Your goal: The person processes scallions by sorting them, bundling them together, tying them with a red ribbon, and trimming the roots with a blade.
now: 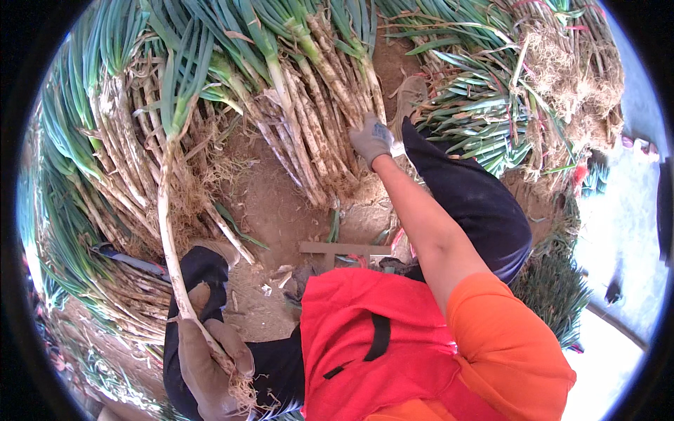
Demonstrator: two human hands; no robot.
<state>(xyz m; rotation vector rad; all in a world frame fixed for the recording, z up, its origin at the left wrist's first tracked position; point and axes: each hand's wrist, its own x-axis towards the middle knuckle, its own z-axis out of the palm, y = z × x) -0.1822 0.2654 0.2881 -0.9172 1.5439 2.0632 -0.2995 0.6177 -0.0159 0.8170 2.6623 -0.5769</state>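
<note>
My left hand (214, 365), in a brown glove, is closed around the root end of a long green onion (164, 196). Its pale stalk rises past my knee, and its green leaves lie over a pile at the left. My right hand (372, 140), in a light grey glove, reaches to the right edge of a soil-streaked bundle of green onions (309, 133). Its fingers close on a stalk there; a pale end shows beside the glove, and the fingertips are partly hidden.
Piles of green onions (126, 140) with dry roots lie at the left. Tied bundles (562, 77) are stacked at the far right, roots outward. Between my legs, a flat brown bar (344, 248) sits above the dirt floor (274, 217). A blue-handled tool (133, 261) rests by the left pile.
</note>
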